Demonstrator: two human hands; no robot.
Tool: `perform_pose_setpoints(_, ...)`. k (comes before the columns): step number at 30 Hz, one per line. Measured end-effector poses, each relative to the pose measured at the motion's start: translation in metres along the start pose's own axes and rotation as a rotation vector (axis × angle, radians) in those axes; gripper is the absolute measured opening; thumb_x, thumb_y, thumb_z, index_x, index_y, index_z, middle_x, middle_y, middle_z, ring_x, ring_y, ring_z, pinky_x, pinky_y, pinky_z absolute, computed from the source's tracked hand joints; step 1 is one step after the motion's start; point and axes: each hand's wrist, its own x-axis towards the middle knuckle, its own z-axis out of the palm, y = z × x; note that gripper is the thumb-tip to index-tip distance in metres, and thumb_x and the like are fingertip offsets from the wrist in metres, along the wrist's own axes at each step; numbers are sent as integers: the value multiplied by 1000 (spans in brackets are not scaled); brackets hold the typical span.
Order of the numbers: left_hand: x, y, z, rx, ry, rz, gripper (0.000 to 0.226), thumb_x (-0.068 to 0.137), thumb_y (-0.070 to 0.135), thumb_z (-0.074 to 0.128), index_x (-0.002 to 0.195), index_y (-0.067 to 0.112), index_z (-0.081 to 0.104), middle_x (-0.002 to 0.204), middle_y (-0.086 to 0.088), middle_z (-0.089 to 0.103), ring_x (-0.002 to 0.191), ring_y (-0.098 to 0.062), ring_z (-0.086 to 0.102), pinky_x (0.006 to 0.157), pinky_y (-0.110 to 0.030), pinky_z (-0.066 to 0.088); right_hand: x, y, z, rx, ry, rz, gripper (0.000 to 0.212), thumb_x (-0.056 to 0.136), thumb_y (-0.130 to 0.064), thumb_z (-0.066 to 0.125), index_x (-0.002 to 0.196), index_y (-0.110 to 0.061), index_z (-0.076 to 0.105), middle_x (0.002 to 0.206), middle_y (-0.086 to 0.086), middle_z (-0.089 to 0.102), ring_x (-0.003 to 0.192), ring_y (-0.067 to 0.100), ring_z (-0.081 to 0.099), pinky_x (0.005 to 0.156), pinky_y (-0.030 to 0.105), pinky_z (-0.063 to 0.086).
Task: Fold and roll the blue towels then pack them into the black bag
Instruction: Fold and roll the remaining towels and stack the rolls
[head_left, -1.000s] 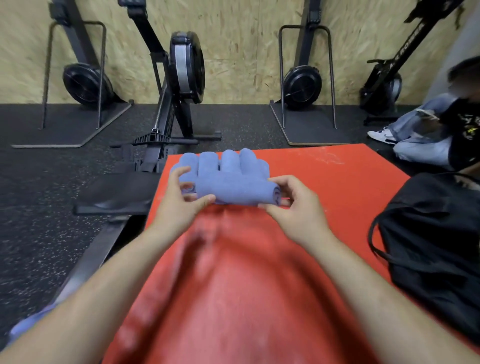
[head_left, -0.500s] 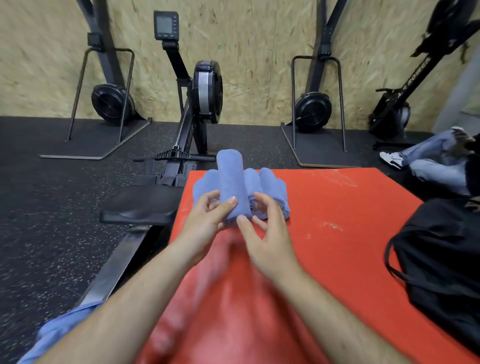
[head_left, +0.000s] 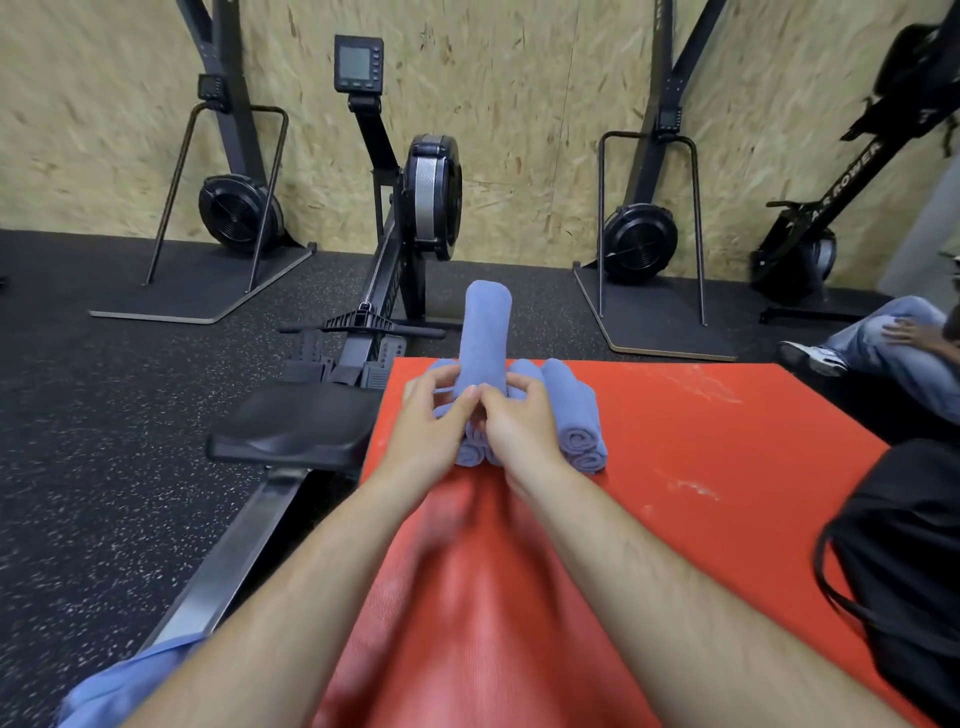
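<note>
At the far left of the red mat: one rolled blue towel, soft terry, cylindrical, long axis running near to far with the far end raised. It is pinched at its near end by the left hand and right hand, above a row of like rolls lying parallel. The black bag, limp fabric with strap loops, lies well apart to the near right, on the right hand's side.

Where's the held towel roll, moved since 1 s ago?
Yes. The held roll lay crosswise before the row of rolled towels; now it points away, raised over that row, left hand and right hand pinching its near end.
</note>
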Motion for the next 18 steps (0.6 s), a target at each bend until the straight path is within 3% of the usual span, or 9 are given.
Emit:
perform_pose_setpoints(2,9,-6,2,0,-15,-13,27,99,28,59,125,35,57,136,8,53,126,-4,50,109,-30,41,20,-2,6,-62,10,-18,34,82,-23,63,115,-20,55,104,6,72,92,20,71,89,42,57)
perform_pose_setpoints(4,15,-11,3,25,-46,-52,37,101,24,54,138,23,53,138,10,53,128,-3,48,108,-24,38,36,2,11,-135,8,-22,30,82,-29,60,111,-21,58,101,3,73,91,20,71,90,42,56)
perform_pose_setpoints(7,21,-26,4,110,-52,-110,40,102,16,50,142,13,50,141,3,53,123,-4,48,100,-16,33,47,18,18,-273,3,-8,17,86,-31,59,99,-20,58,101,4,73,96,24,70,91,42,54)
perform_pose_setpoints(12,23,-42,0,256,-142,-153,47,101,5,46,147,11,43,150,-2,45,131,-8,42,97,-9,25,45,31,19,-531,39,-53,41,96,-32,59,129,-8,58,126,14,65,118,28,60,93,29,43)
perform_pose_setpoints(18,13,-35,-17,331,-189,-93,46,100,1,43,145,9,45,141,-1,52,125,-7,46,88,-4,26,16,19,17,-756,76,-148,47,96,-43,54,134,-15,50,135,14,45,114,37,58,93,40,44)
